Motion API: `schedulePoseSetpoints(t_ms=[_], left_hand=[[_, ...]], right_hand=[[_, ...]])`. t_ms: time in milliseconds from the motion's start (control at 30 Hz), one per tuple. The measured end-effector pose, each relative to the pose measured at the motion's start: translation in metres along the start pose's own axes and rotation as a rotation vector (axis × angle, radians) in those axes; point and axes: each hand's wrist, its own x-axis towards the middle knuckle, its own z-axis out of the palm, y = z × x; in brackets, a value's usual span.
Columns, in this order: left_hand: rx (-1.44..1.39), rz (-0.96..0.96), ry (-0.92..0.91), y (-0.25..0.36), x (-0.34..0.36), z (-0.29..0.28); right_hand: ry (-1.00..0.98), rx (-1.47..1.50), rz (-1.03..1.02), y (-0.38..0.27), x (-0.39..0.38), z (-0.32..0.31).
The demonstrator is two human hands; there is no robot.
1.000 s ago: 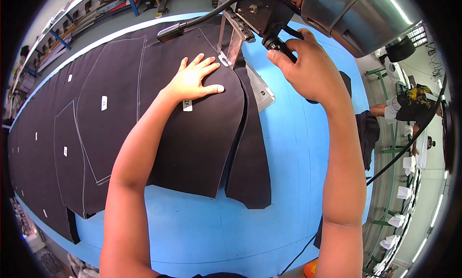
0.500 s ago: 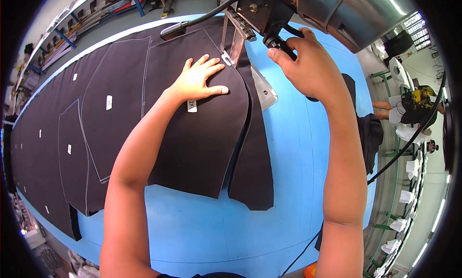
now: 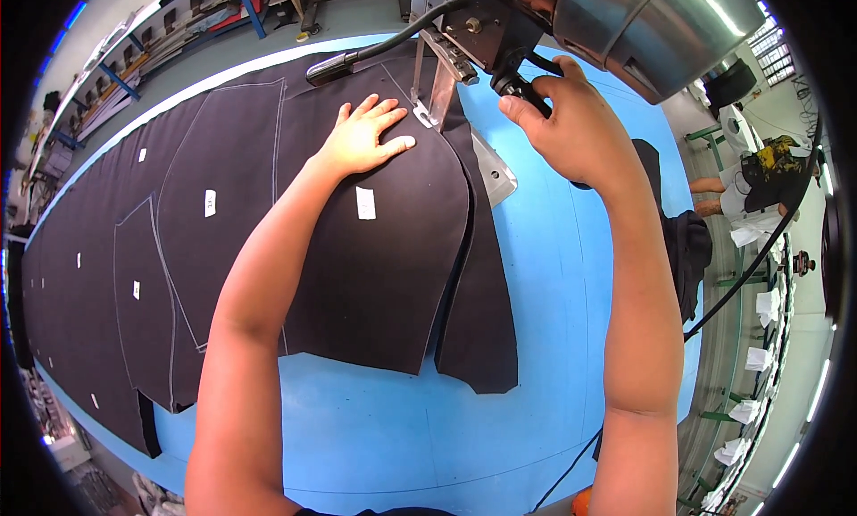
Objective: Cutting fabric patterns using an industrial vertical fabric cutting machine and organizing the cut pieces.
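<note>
Newly uncovered — label by left hand.

Garment-cutting workshop, motorised cutting machine, chalk-marked black cloth across a broad blue desk, loaded shelving, co-worker beyond

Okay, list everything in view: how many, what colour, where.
Fabric: one spread, black, table's left and middle
Labels: several, white, on the fabric
Cutting machine: one, silver and black, top right
Handle: one, black, on the machine
Gooseneck attachment: one, black, left of the machine
Table: one, blue, under the fabric
Cloth bundle: one, black, table's right edge
Thick cable: one, black, right side
Co-worker: one, black-and-yellow top, far right
Rack: one, blue-framed, upper left
Left hand: one, bare, flat on fabric
Right hand: one, bare, gripping handle
</note>
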Motion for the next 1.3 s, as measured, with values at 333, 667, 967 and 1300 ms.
schedulePoseSetpoints(t_ms=[333,667,967,1300], left_hand=[[0.009,-0.011,0.005,0.0,-0.001,0.0],[0.001,-0.024,-0.011,0.001,-0.002,-0.001],[-0.001,-0.021,-0.004,-0.001,-0.003,-0.001],[-0.006,-0.018,-0.003,0.0,-0.003,-0.001]], right_hand=[[0.033,-0.024,-0.032,-0.001,0.009,0.005],[0.028,0.001,-0.051,-0.003,0.014,0.004],[0.006,-0.008,-0.057,-0.007,0.022,0.004],[0.017,-0.016,-0.048,-0.013,0.025,0.004]])
